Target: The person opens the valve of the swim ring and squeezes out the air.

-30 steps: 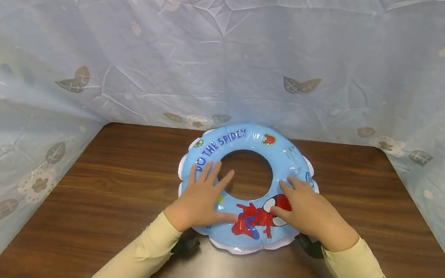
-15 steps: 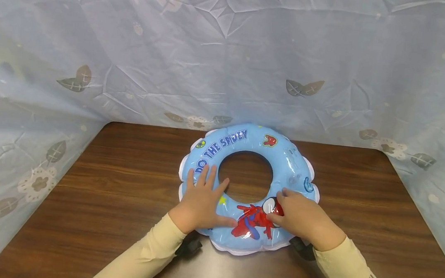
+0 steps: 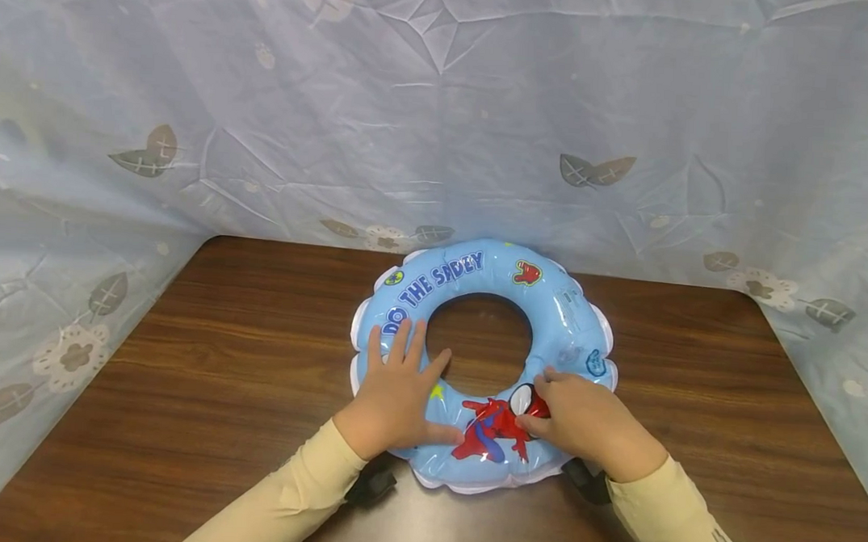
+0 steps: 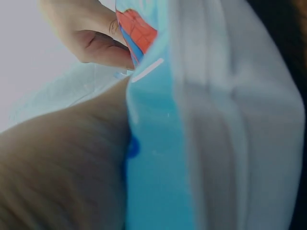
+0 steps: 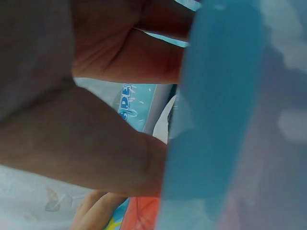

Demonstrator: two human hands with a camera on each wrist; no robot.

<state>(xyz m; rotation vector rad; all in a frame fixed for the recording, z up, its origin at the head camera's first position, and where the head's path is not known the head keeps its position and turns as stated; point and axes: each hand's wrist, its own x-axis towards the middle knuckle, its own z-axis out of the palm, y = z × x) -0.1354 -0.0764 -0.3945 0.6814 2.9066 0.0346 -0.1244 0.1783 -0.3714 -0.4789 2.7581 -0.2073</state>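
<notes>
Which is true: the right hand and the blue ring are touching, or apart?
Touching: the right wrist view shows the right hand with its thumb against the blue ring.

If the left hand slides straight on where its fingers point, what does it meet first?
Likely the blue lettering on the swim ring, just ahead of the left hand; beyond the ring hangs the curtain. Finger height is unclear.

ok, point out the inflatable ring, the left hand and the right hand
inflatable ring (image 3: 497, 270): head view, blue far band between the lettering and the red print
left hand (image 3: 392, 398): head view, back of the hand
right hand (image 3: 593, 419): head view, back of the hand
</notes>
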